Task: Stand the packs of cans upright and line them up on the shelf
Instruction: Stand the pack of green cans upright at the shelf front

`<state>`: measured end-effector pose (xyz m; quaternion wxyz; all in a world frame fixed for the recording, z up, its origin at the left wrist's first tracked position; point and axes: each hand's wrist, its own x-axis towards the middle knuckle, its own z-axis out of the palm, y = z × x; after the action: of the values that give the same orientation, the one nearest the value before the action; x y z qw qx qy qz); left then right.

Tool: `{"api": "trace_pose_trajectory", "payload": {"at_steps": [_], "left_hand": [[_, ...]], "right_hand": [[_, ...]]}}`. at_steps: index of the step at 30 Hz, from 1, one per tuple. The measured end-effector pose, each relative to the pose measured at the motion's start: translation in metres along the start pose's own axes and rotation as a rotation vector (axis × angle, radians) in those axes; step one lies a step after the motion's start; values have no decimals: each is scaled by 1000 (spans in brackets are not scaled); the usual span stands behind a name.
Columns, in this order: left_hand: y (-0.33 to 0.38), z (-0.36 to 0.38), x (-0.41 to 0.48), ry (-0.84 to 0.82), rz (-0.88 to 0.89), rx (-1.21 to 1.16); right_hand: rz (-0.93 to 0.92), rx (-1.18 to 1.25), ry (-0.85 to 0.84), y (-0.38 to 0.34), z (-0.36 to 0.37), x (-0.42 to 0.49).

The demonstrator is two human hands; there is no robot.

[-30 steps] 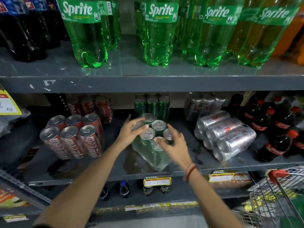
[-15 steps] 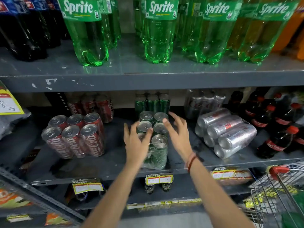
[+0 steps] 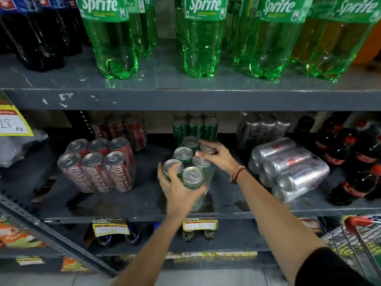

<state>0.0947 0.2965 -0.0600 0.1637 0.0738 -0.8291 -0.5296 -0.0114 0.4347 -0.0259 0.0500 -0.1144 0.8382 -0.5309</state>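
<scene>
Green pack's upright near the front edge of the shelf (image 3: 144,209) — both hands on it.

The left hand (image 3: 179,188) wraps the front cans of the green six-pack (image 3: 190,162) while the right hand (image 3: 218,154) grips the back ones, probably to square it up. The silver pack (image 3: 288,168) at the right end lies on its side — my guess, it's next.

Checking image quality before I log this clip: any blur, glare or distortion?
Head view: wide-angle bending bows the upper shelf edge; Sprite bottles smear slightly; lamp glare glints on their bases; green pack and both hands stay fairly sharp.
</scene>
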Motion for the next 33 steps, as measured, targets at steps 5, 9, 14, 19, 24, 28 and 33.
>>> {"api": "trace_pose_trajectory", "payload": {"at_steps": [5,9,14,19,24,28,33], "left_hand": [[-14,-55,63,-476,66,41],[-12,-72,96,-749,33,-39],[-15,-66,95,-735,42,-4],[-17,-62,87,-670,42,16],[-9,-64,86,-683,13,46],[20,-57,84,-536,6,109],[97,7,70,-290,279,225]], "right_hand": [[54,-23,387,1,25,-47],[155,-134,624,-9,61,-76],[178,-135,683,-13,71,-80],[153,-130,650,-11,66,-81],[127,-113,553,-9,53,-83],[64,-4,599,-6,17,-93],[94,-55,866,16,-72,-109]]}}
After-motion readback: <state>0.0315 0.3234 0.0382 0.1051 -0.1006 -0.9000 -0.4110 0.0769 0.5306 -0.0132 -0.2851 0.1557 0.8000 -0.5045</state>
